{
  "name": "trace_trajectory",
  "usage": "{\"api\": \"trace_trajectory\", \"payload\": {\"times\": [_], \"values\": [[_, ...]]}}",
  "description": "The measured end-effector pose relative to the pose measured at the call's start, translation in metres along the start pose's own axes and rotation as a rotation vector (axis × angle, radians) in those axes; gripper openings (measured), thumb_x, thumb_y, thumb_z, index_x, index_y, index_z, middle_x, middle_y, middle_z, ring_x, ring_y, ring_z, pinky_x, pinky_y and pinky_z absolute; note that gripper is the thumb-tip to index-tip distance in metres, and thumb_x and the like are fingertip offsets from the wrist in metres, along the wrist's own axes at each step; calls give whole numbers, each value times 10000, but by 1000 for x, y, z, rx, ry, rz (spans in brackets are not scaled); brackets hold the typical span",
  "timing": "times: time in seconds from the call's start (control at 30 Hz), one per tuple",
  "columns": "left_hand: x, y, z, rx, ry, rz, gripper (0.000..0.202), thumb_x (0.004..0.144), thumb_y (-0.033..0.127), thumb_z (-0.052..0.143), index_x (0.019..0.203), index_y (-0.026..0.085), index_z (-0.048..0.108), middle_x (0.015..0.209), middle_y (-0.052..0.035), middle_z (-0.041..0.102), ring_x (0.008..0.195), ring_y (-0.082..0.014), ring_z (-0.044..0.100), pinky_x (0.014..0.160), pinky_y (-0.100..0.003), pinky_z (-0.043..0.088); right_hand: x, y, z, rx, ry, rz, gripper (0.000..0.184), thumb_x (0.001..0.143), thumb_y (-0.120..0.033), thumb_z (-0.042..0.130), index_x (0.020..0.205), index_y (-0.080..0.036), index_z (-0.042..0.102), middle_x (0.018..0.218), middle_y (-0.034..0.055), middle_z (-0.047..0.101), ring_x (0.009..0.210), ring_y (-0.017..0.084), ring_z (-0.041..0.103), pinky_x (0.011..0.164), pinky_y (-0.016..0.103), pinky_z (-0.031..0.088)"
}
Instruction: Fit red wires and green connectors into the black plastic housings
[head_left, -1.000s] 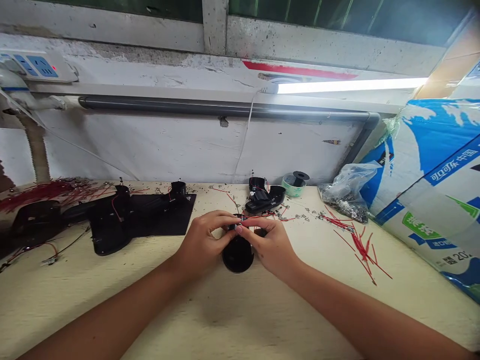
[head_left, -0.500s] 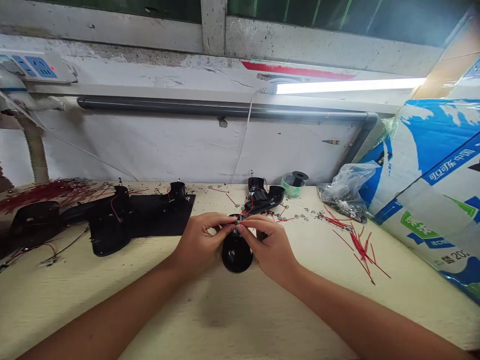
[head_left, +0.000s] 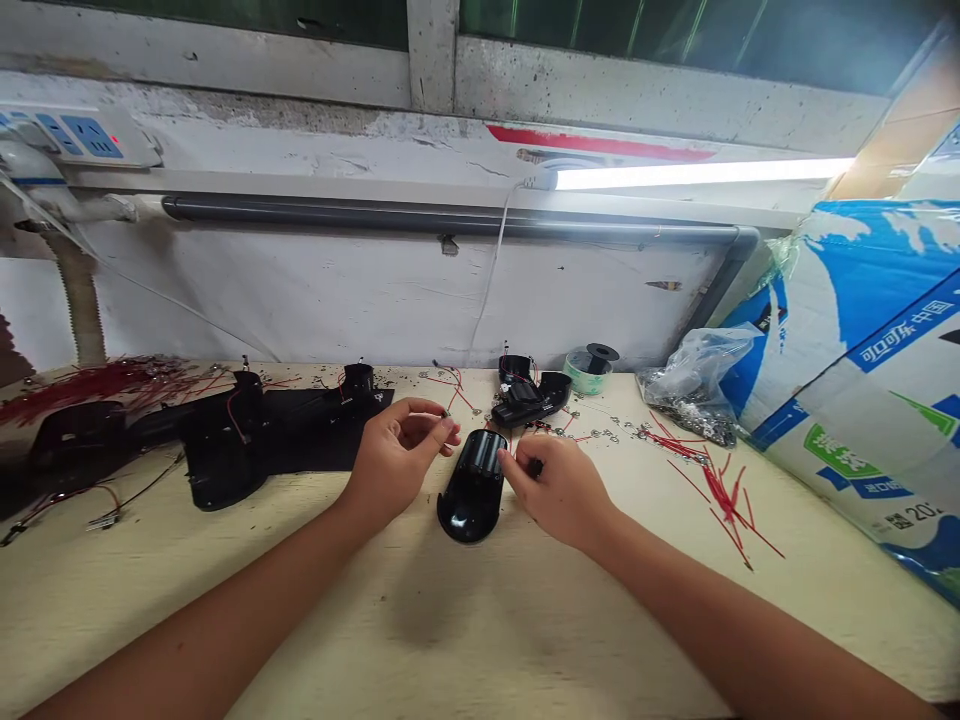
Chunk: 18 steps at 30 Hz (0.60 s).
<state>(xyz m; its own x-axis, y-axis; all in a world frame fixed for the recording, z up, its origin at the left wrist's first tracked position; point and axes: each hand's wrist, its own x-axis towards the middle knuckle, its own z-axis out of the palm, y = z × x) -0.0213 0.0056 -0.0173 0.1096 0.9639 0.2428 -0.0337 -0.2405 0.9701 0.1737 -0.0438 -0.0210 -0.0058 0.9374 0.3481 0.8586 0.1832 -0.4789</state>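
A black plastic housing lies on the pale tabletop, its open ribbed end facing away from me. My right hand grips its right side, fingers curled, thumb on the rim. My left hand hovers just left of the housing and apart from it. Its thumb and forefinger are pinched together on what looks like a thin red wire rising from the fingertips.
Black housings with red leads lie on a dark mat at the left. More black parts, a solder spool, a plastic bag of small metal pieces and loose red wires sit behind and right. Printed boxes stand at the right edge.
My left hand has come off the housing and moved left and up, pinching a wire. The housing has tilted flatter onto the table, held by my right hand alone.
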Motion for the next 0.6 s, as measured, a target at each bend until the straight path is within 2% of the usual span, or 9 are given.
{"api": "trace_trajectory", "payload": {"times": [0.1,0.27,0.47,0.6], "values": [[2,2,-1,-79,35,-41,327,740,404,774,870,157,604,765,-56,754,696,-174,729,628,-272,622,1,1,0,0,-17,49,427,886,-393,529,538,-181,404,511,-19,471,525,123,361,513,281,243],[1,0,-3,-27,10,-10,320,775,419,732,874,168,560,766,-47,737,622,-166,708,547,-270,603,1,0,0,32,-65,65,450,908,-419,484,539,-177,394,511,-16,463,530,122,368,528,280,251],[-4,0,-2,62,-4,41,326,782,432,726,918,187,560,804,-35,717,679,-155,701,525,-246,602,1,0,0,49,-114,89,472,917,-443,462,541,-175,368,488,-23,430,517,118,342,523,279,240],[-4,1,-3,46,2,20,351,784,430,723,988,199,556,819,-41,731,722,-173,714,542,-275,630,1,1,0,45,-131,94,482,918,-445,462,538,-171,346,480,-29,401,512,114,307,520,278,230]]}}
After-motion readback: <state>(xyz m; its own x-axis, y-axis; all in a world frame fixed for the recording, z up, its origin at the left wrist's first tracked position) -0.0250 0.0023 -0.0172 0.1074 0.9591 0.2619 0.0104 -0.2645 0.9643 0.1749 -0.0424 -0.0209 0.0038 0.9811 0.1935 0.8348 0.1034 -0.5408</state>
